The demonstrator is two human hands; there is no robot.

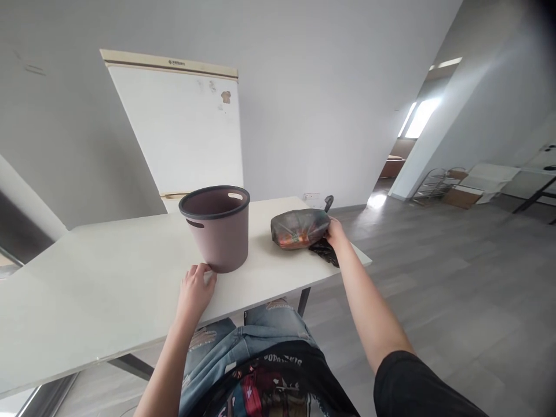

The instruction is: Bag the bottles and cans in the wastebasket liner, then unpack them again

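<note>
On the table (108,260), the bin (223,243) is standing left of the bag (299,229). My left hand (197,288), loosely spread, is touching the bin's base; my right hand (335,231) is touching the bag, grip hidden: I cannot tell. Pulling rightward is risking an edge fall.

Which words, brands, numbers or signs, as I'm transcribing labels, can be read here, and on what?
None can be read for certain.
Refrigerator, top trim: a dark mark and lettering, too small and blurred.
Black shirt: pale lettering, too blurred.
Dark bag: no legible text.
</note>
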